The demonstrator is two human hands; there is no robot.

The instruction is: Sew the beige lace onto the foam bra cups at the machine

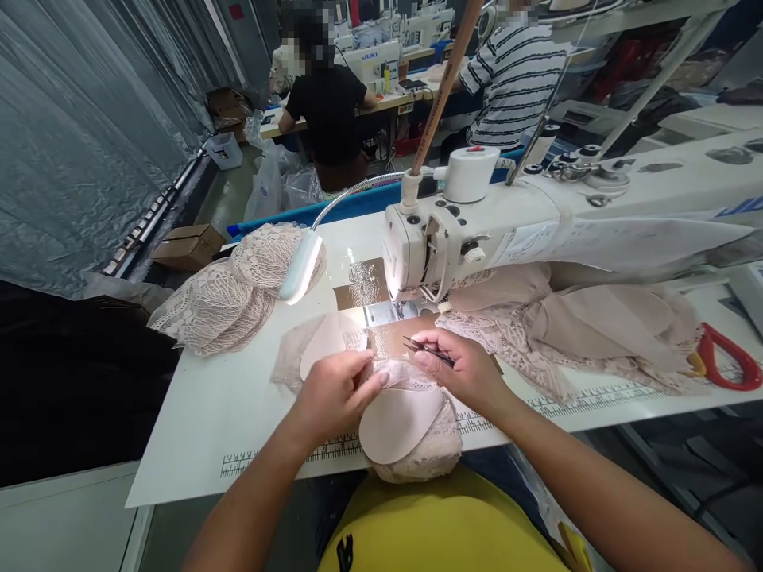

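My left hand (335, 391) is closed, pinching the top edge of a beige lace bra cup piece (400, 425) that hangs over the table's front edge. My right hand (462, 367) grips small dark thread snips (426, 349), their tips pointing left toward the lace edge. Another beige cup piece (319, 347) lies flat just behind my left hand. Both hands sit in front of the white sewing machine (453, 230), under its lit needle area.
A stack of lace cups (230, 294) sits at the left, under a gooseneck lamp (301, 266). A heap of sewn beige pieces (590, 326) lies on the right beside red-handled scissors (727, 357). Two people sit at machines behind. Cardboard boxes (187, 245) stand on the floor.
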